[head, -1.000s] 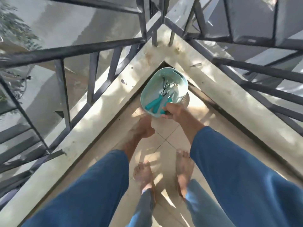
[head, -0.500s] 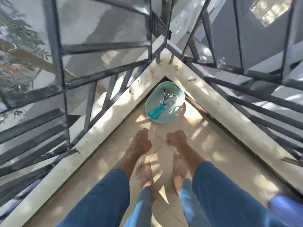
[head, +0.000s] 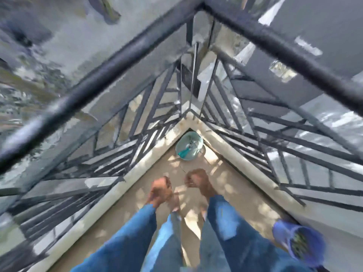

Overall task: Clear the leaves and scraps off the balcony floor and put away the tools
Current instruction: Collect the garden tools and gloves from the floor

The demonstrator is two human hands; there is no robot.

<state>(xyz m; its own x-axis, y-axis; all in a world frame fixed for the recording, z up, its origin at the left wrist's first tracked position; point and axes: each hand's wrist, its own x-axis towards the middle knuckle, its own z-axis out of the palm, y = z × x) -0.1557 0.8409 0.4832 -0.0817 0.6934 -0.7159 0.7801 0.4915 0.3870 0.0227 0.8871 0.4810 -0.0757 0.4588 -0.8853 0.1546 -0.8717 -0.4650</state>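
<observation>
A pale teal tub [head: 198, 138] sits on the tiled floor in the balcony corner, with teal-handled tools [head: 185, 152] lying inside it. My left hand [head: 161, 188] and my right hand [head: 197, 178] hang in front of me, well short of the tub. Both hold nothing, and their fingers look loosely curled, though the frame is blurred. A blue bucket [head: 312, 250] with dark green scraps in it stands on the floor at the lower right.
Dark metal railings [head: 121, 61] close the corner on both sides above a pale concrete kerb [head: 137, 167]. A small metal strainer-like thing [head: 202, 152] peeks out beside the tub. My blue-clad legs fill the bottom of the view.
My right hand has let go of the tub, which stays in the corner. Both hands have pulled back as my view rose and moved away. The blue bucket has come into view.
</observation>
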